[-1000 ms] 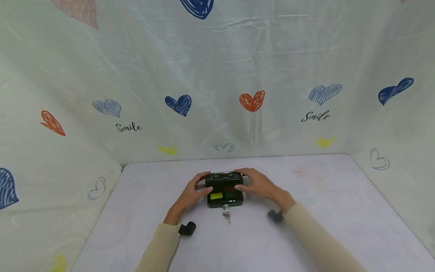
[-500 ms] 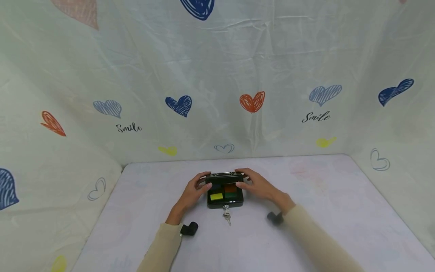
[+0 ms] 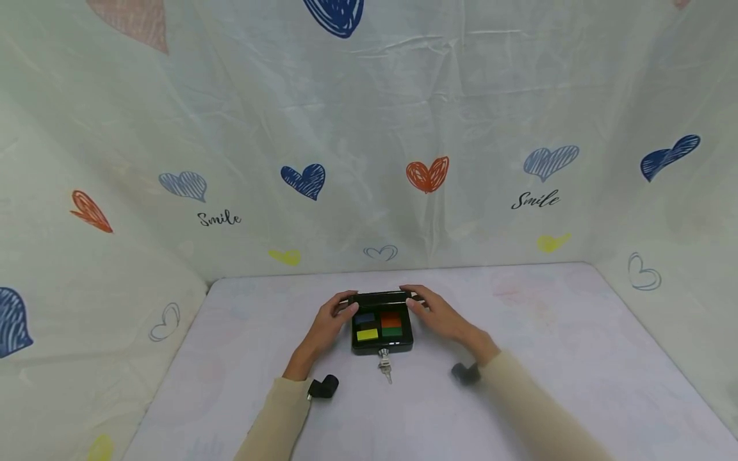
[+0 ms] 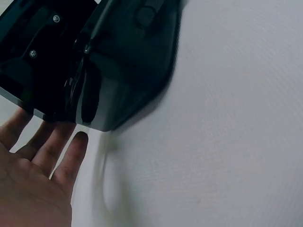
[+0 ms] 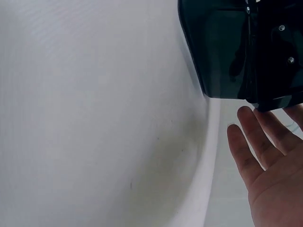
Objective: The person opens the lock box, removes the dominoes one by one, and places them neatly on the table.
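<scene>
Relative to the earlier frames, the lid (image 3: 379,298) is tilted farther back, the thumbs are shifted back with it, and more of the contents is exposed. The background is formed by a pale cloth (image 3: 369,96), printed with red, blue and yellow hearts (image 3: 427,174) and with the word "Smile" in black script. A white surface (image 3: 230,384) is spread before it. A beige right sleeve (image 3: 544,413) and a beige left sleeve (image 3: 273,422) are extended over the surface from the near side, and a black device (image 3: 325,387) is seen just beside the left wrist.

The lid is held at its two ends: the left end is gripped between the thumb and fingers of the left hand (image 3: 323,330), the right end between those of the right hand (image 3: 437,315). In both wrist views, the fingers are seen slightly parted, with some tips touched to the dark edge. The black box (image 3: 382,349) is placed on the surface between the hands. Within it, four blocks are arranged: blue (image 3: 365,317) at rear left, red (image 3: 390,319) at rear right, yellow (image 3: 367,334) at front left and green (image 3: 392,331) at front right. Silver keys (image 3: 385,367) are attached at the front of the box.
</scene>
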Motion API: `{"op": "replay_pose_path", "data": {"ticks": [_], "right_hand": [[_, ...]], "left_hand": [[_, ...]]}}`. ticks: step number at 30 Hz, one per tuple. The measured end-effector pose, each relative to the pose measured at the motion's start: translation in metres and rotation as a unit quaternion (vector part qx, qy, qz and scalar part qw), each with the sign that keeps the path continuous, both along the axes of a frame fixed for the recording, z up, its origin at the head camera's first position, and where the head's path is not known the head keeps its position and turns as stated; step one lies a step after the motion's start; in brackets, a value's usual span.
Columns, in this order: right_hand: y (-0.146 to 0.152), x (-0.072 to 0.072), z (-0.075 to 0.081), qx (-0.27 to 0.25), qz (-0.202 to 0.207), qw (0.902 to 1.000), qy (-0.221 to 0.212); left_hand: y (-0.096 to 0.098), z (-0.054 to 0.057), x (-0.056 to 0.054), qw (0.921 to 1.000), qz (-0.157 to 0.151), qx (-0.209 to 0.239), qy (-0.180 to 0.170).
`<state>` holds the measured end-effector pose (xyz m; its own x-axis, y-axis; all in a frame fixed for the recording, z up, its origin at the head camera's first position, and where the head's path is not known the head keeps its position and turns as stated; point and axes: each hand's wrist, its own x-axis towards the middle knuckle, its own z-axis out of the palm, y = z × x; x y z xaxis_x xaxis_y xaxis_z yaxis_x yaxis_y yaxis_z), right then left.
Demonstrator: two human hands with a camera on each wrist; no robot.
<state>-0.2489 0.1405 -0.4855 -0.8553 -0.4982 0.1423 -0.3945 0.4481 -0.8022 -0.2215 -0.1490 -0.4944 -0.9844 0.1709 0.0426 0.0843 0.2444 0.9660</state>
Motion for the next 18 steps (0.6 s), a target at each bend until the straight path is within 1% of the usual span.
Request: {"op": "replay_pose_path", "data": {"ticks": [4, 11, 14, 18], "right_hand": [[-0.0005, -0.001, -0.0034, -0.008, -0.008, 0.9999, 0.0], [-0.0031, -0.0028, -0.0047, -0.02, -0.016, 0.9997, 0.0], [-0.0046, -0.0031, -0.0039, -0.026, -0.025, 0.9993, -0.012], [-0.0065, -0.0033, -0.0021, -0.038, -0.038, 0.9982, -0.025]], "left_hand": [[0.0008, 0.0, -0.0014, 1.0, 0.005, -0.005, -0.006], [0.0012, -0.0001, -0.0012, 0.9998, 0.014, 0.004, -0.017], [0.0021, 0.0006, -0.0008, 0.9996, 0.023, -0.007, -0.015], [0.0031, 0.0013, -0.0006, 0.9992, 0.037, -0.008, -0.014]]}}
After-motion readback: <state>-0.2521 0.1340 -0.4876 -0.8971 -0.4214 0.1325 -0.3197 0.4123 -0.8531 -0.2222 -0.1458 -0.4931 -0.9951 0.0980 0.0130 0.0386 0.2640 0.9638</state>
